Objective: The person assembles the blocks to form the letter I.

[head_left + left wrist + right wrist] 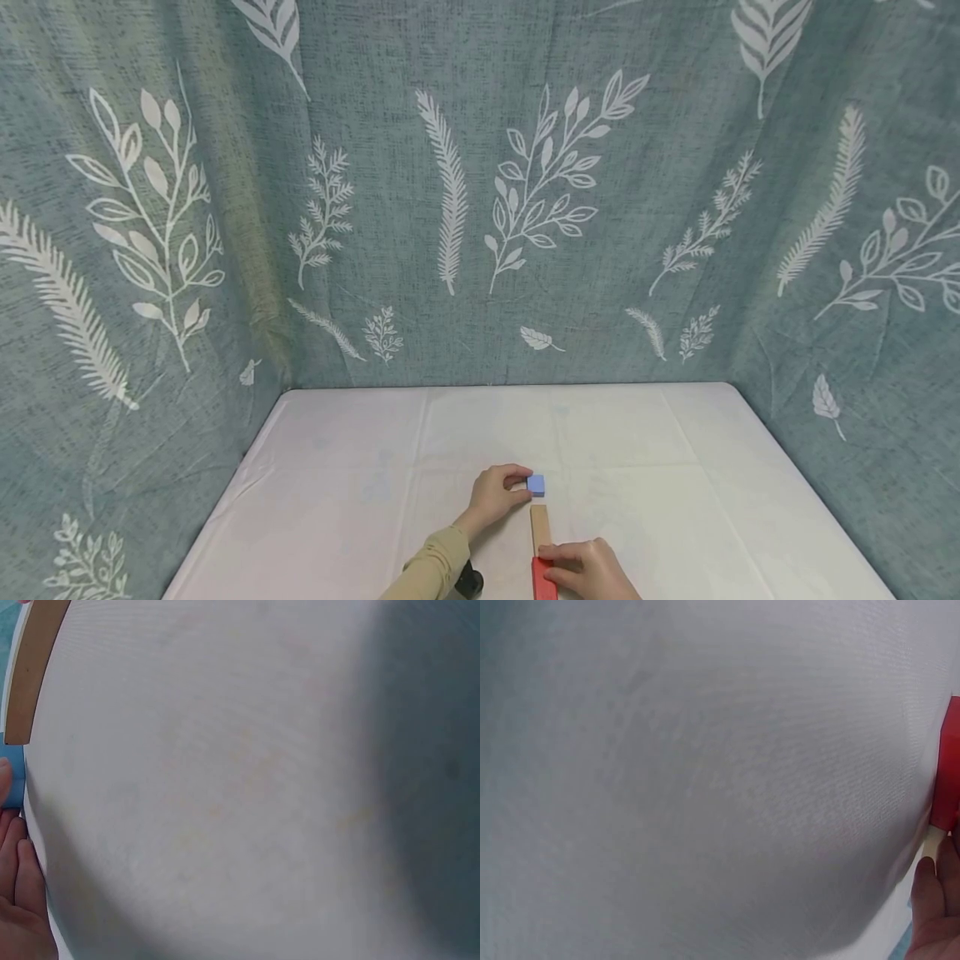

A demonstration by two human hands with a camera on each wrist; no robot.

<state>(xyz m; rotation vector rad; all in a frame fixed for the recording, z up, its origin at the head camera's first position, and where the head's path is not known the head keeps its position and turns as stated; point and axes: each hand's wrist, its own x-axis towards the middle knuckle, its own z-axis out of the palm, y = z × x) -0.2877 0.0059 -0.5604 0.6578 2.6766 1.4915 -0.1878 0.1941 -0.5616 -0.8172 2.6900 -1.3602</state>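
Note:
Out on the cloth, my left hand (497,493) pinches a small blue block (536,486) between thumb and fingers. Just nearer to me lies a long plain wooden block (540,527), its far end close to the blue one in the head view. End to end with it is a red block (543,579), cut off by the lower edge of the frame. My right hand (590,568) holds the red block near its far end, from the right side. The left wrist view catches the wooden block (34,675) and part of the blue block (13,787).
A white cloth covers the table (337,467). Teal curtains (480,208) with white leaf prints hang behind it and along both sides. A black round object (469,581) shows beside my left sleeve (437,560).

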